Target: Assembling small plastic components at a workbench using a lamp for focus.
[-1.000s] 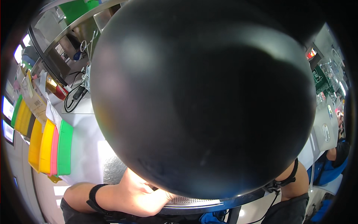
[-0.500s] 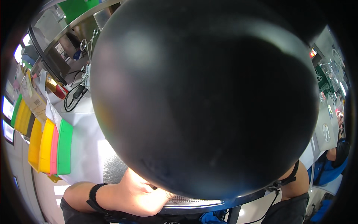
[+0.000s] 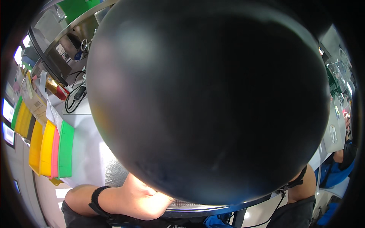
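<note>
Look to your far left edge and you will find two bright screens (image 3: 7, 121), pale rectangles stacked one above the other. Just right of them, a cardboard box (image 3: 35, 102) in tan stands tilted behind the coloured bins, with white paper sheets (image 3: 47, 108) leaning on its right side. Further up the white bench, a shiny gold and red packet (image 3: 57, 89) lies beside a coil of black cable. A large dark round shape hides everything in the middle.

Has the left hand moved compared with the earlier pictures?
No. The left hand lies at the same spot beside the green tray, under the big dark round object that blocks most of the view.
</note>
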{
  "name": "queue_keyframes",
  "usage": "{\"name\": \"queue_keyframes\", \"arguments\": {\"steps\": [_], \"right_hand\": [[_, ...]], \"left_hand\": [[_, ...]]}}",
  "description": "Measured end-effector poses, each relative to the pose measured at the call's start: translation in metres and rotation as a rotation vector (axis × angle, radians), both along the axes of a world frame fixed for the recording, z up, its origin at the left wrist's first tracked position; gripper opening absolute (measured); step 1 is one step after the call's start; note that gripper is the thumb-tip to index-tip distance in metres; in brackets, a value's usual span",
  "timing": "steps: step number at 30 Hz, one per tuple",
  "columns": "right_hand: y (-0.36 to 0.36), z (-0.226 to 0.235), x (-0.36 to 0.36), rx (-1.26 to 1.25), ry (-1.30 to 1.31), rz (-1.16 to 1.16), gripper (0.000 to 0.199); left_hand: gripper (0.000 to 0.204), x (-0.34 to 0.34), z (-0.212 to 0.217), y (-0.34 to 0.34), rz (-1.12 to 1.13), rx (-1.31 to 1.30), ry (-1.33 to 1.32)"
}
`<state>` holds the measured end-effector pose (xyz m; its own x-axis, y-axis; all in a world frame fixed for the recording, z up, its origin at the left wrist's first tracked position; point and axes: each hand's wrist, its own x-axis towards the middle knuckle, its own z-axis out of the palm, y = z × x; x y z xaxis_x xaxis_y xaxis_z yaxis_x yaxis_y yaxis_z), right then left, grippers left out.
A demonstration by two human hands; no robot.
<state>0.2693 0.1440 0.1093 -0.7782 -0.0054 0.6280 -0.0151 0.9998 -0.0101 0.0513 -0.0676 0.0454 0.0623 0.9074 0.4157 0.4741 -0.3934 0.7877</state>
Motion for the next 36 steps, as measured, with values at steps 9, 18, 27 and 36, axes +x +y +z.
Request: {"name": "queue_keyframes", "arguments": {"steps": [9,18,27,36], "right_hand": [[-0.003,0.005,-0.001,-0.022,-0.092,-0.027,0.054],[0.002,-0.008,-0.005,-0.048,0.106,0.071,0.055],[0.0,0.013,-0.003,-0.004,-0.07,0.004,0.049],[0.0,-0.002,-0.001,-0.11,0.004,0.003,0.051]], "left_hand": [[0.023,0.004,0.009,0.012,-0.009,0.033,-0.025],[0.02,-0.001,0.009,0.006,-0.006,0.037,0.097],[0.023,-0.001,0.005,0.0,-0.028,-0.061,-0.007],[0.024,-0.001,0.013,0.005,-0.064,-0.092,-0.059]]}}
